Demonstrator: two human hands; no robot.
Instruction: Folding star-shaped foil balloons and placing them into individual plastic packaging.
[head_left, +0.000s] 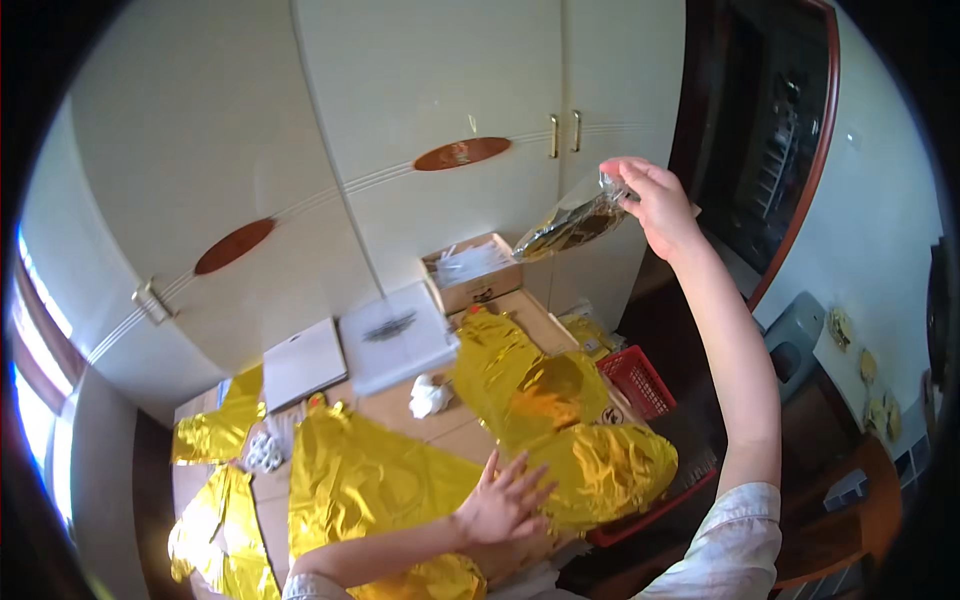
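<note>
My right hand [655, 205] is raised at the right, in front of the wardrobe. Its fingers are closed on the gathered top of a clear plastic bag [580, 225] with something dark and gold-coloured inside, hanging tilted to the left. Lower down, my left hand [505, 500] has its fingers spread and holds nothing. It is over the shiny gold foil pieces; whether it touches them I cannot tell. One large foil piece [370, 475] lies left of that hand, and another crinkled foil piece [605, 475] lies to its right. A third, folded piece [510, 370] lies farther back.
A cardboard box [478, 290] of clear bags stands at the back, near a translucent stack [398, 340] and a flat silver-white object [303, 365]. A crumpled white item [430, 397] lies mid-table. A red basket [638, 380] stands at right. The wardrobe [430, 80] rises behind.
</note>
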